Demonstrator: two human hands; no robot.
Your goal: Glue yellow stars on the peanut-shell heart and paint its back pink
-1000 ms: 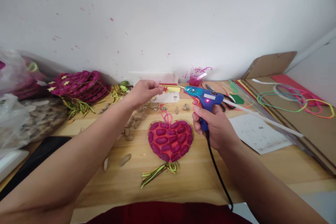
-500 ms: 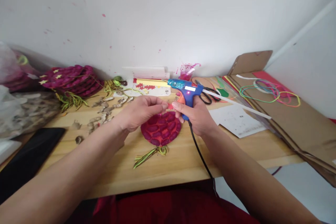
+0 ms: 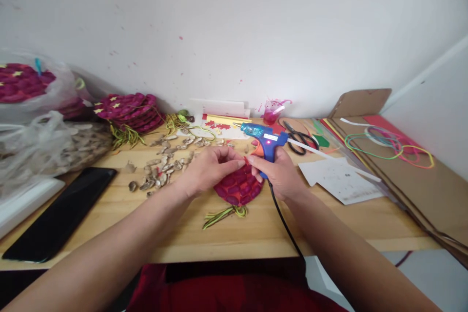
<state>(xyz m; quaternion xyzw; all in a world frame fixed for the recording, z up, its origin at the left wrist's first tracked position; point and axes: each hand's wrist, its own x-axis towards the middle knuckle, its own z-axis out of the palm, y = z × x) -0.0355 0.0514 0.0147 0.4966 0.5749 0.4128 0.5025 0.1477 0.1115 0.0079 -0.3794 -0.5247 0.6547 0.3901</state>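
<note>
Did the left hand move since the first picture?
Yes: the left hand moved away from the white sheet under the red stars, back toward the near edge of the table, to the purple heart.

There are 2 hands, the left hand [image 3: 208, 170] and the right hand [image 3: 281, 173]. In the right fingers [image 3: 259, 165]: 1 glue gun [image 3: 269, 150]. At the left fingertips [image 3: 236, 165]: 1 red piece [image 3: 246, 160]. Below the fingers: 1 purple ornament [image 3: 239, 189], 1 tassel [image 3: 221, 216]. Beyond them: 1 cup [image 3: 271, 114]. To their right: 1 pair of scissors [image 3: 292, 131]. To their left: 1 phone [image 3: 60, 214], 4 yellow stars [image 3: 116, 105] on 1 stack [image 3: 141, 116].
</note>
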